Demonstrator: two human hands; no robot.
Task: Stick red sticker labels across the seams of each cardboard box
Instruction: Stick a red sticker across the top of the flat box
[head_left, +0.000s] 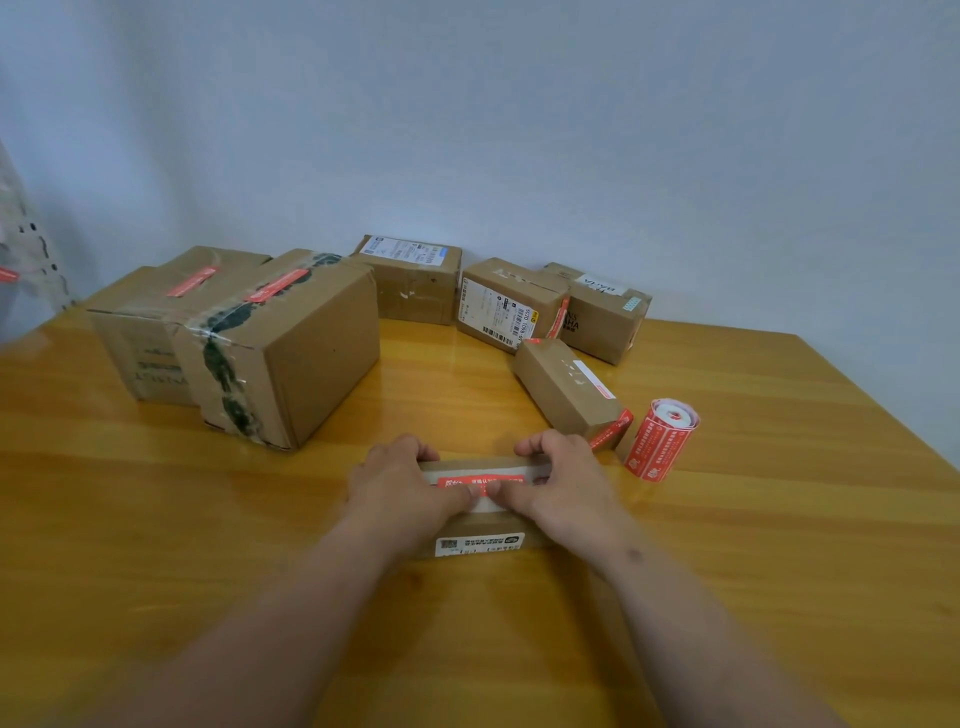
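Two hands on one small cardboard box (480, 525) near the table's (156, 545) front edge | left hand (402, 480) and right hand (558, 480) curl over its ends, thumbs pressing a red sticker label (480, 480) flat along the top seam | sticker roll (661, 439) lies toward the right edge | six boxes toward the back edge

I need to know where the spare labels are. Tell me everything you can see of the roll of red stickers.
The sticker roll lies on its side on the wooden table, right of the hands and just right of a small cardboard box, seemingly touching that box's red-labelled end. It is a cylinder of red labels printed with white text on white backing, wound loosely, its white layers showing at the far end. Nothing holds it.
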